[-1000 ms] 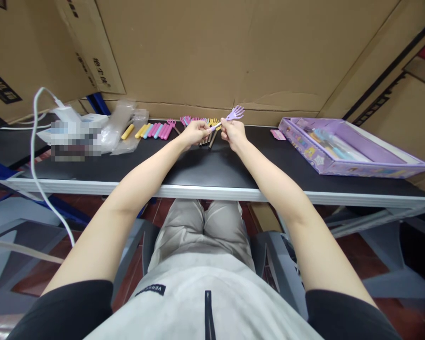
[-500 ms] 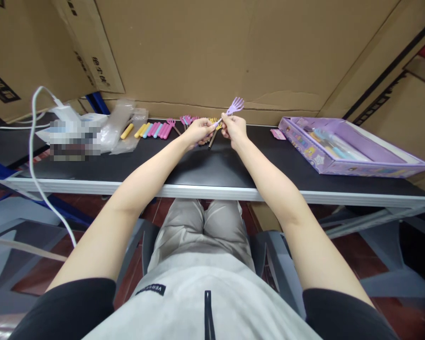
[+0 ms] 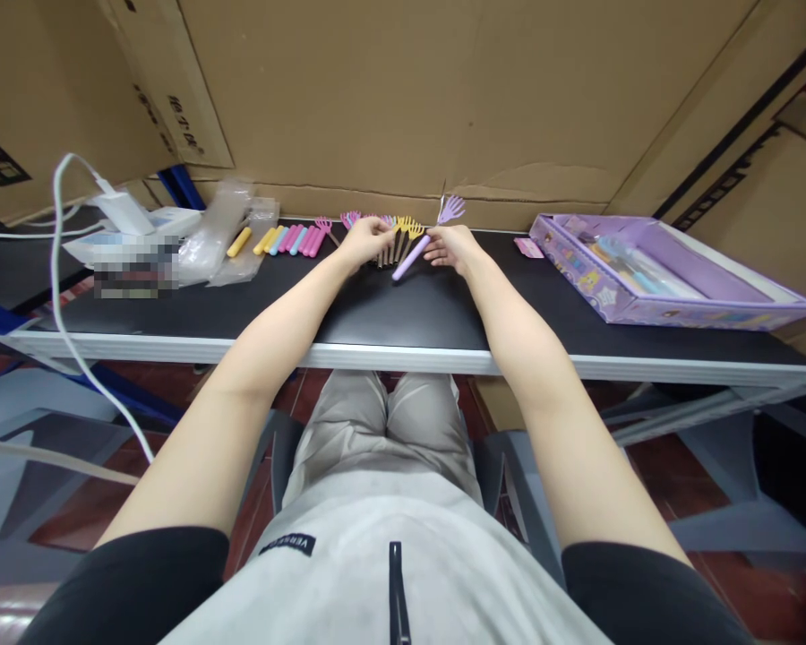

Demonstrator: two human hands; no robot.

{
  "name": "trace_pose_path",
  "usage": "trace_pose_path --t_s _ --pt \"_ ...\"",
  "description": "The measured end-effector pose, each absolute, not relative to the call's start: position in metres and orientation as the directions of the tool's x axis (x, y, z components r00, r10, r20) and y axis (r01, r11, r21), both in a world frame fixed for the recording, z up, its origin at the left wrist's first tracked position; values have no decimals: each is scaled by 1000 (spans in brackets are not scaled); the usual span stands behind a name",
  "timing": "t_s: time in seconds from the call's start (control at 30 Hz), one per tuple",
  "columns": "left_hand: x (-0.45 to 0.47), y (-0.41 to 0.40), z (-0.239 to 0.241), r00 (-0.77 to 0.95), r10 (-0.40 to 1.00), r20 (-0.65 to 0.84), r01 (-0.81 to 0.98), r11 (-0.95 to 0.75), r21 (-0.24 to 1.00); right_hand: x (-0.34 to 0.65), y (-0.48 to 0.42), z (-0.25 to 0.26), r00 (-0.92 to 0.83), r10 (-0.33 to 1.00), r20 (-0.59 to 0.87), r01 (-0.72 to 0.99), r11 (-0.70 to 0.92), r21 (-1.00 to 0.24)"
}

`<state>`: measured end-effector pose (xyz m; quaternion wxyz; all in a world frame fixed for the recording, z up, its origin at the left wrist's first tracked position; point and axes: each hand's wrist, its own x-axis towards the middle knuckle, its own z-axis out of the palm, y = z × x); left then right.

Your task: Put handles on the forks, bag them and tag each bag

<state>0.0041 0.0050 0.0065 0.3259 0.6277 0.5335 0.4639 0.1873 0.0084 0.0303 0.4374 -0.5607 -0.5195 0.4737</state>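
Observation:
My right hand (image 3: pixel 451 248) grips a purple back scratcher (image 3: pixel 411 260) near its middle. The claw end, shaped like a small hand, points up and away, while the smooth handle slants down to the left over the table. Left of it, my left hand (image 3: pixel 368 242) is above a row of back scratchers, fingers bent and a little apart, with nothing visible in them. Yellow-clawed back scratchers (image 3: pixel 408 231) with brown rods lie between my hands. Pink-clawed ones (image 3: pixel 350 219) lie behind my left hand, which partly hides the row.
Yellow, blue and pink handles (image 3: pixel 295 240) lie in a row at left, beside clear plastic bags (image 3: pixel 211 242). A white charger with a cable (image 3: pixel 126 213) stands farther left. At right are a purple box (image 3: pixel 685 315) and a pink card (image 3: pixel 528 248). Cardboard (image 3: pixel 403 107) walls the back.
My left hand has let go of the purple handle and moved left to the row. The right hand keeps the back scratcher, now lower, its handle swung toward me.

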Motion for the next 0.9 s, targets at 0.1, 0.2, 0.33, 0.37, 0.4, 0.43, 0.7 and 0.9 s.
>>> trace_pose_path --t_s 0.1,0.2,0.33,0.37,0.4,0.43,0.7,0.9 --pt "-24 20 0 -58 925 376 548 -285 786 203 22 24 116 992 -44 251 -72 -965" --pt "-43 25 -2 -54 923 381 696 -238 677 214 35 15 212 976 46 410 -46 -911" --pt "-46 22 -1 -48 934 354 823 -164 544 218 42 8 166 975 150 674 -1 -739" --pt "-44 21 -1 -40 935 354 837 -162 523 216 40 8 136 980 146 737 -2 -676" --pt "-43 21 -1 -31 935 355 845 -165 508 214 38 9 111 985 133 791 -6 -612" --pt "-41 21 -1 -21 934 356 851 -170 497 211 35 10 90 989 121 835 -9 -551" --pt "-44 26 -6 31 924 381 859 -219 462 199 25 12 37 991 125 948 5 -318" --pt "-43 26 -4 27 920 390 859 -221 462 221 27 17 88 986 143 943 -36 -330"
